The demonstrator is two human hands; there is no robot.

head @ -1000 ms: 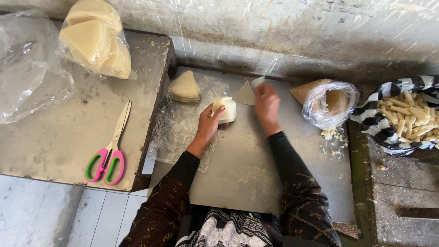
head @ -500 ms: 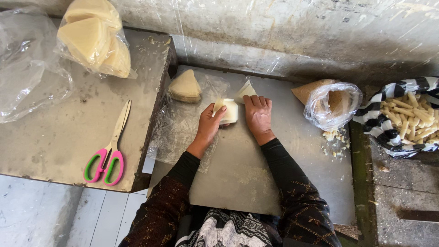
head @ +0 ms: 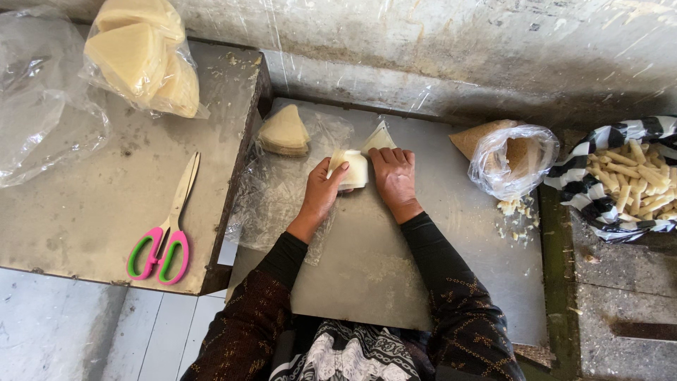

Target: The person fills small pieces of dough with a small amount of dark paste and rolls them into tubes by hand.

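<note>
A pale, part-rolled wrapper sheet (head: pixel 352 168) lies mid-worktop (head: pixel 395 282), long axis running twelve to six o'clock, its triangular tip at one o'clock. Left hand (head: pixel 323 192) cups the roll; right hand (head: pixel 395 178) presses flat, fingers together.

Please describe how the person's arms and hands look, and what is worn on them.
Both arms are covered to the wrist by long, close-fitting black sleeves. Over the upper arms lies a dark garment with a small brownish-gold pattern. The left hand and right hand are bare: no gloves, and no rings or watch can be seen.
</note>
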